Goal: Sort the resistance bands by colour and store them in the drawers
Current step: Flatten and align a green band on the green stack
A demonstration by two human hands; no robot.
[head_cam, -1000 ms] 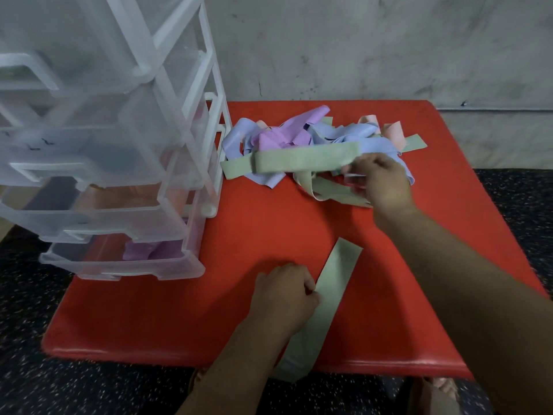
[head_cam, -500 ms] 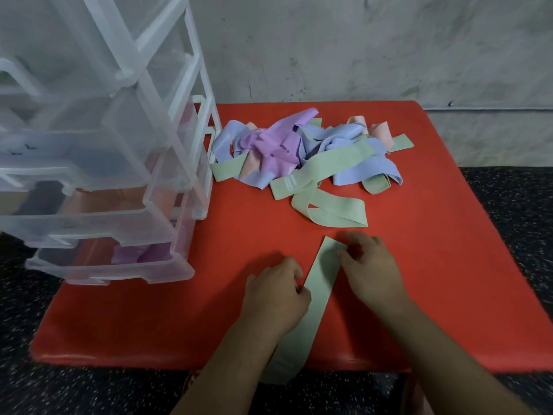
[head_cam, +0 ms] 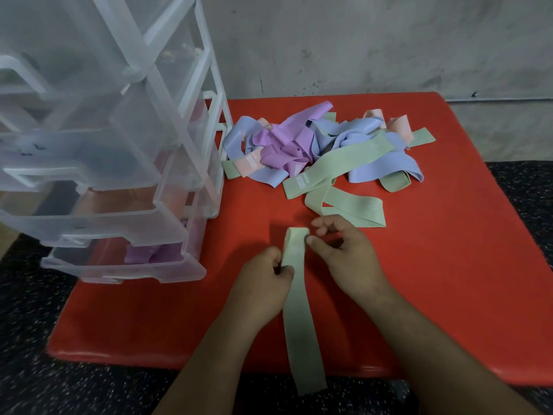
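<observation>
Clear drawer unit (head_cam: 167, 94) at left of red table (head_cam: 449, 250); dark scribble (head_cam: 30, 149) on an upper drawer front, unreadable; second-lowest drawer (head_cam: 98, 224) holds peach bands (head_cam: 119, 199); bottom drawer (head_cam: 119, 272) holds purple bands (head_cam: 149, 253); left hand (head_cam: 263, 283) pinches green band (head_cam: 299, 319), which hangs over the table's near edge; right hand (head_cam: 350, 256) thumb touches its top end, grip unclear; band pile (head_cam: 329, 145) behind, white prints illegible.

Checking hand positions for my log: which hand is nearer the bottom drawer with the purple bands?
Left. The left hand is to the right of the bottom drawer, gripping the left edge of the green band; the right hand is farther right, pinching its far end.
</observation>
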